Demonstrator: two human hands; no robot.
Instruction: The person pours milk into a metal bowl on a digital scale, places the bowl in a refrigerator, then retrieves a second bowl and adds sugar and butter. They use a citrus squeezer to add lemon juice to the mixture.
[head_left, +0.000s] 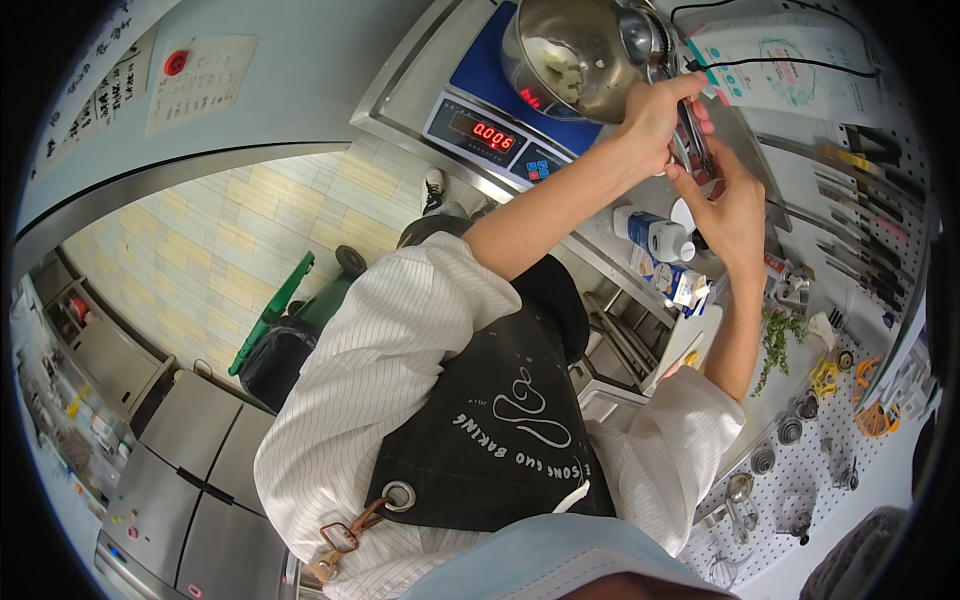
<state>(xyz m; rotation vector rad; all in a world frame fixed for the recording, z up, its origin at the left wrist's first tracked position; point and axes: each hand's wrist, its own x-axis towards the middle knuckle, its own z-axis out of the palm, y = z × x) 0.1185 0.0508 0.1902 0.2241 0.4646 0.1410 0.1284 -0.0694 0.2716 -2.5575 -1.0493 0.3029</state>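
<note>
Both my hands are on a shiny metal scoop (639, 39) with two long handle arms, held slanted over the workbench. My left hand (658, 112) wraps the upper part of the handles, close to the scoop's head. Around their lower ends my right hand (726, 202) is closed, its thumb and fingers on either side. The scoop's round head reaches over the rim of a stainless steel mixing bowl (600, 94). Pale lumps (562, 75) lie inside this bowl, which stands on a blue-topped digital scale (480, 135) with lit red digits.
A white plastic bottle (670, 241) and an opened carton (679, 286) stand near my right forearm. A white printed bag (787, 67) lies beyond the scoop, crossed by a black cable. Knives (862, 247) hang on the wall. A green wheeled bin (289, 337) stands on the tiled floor.
</note>
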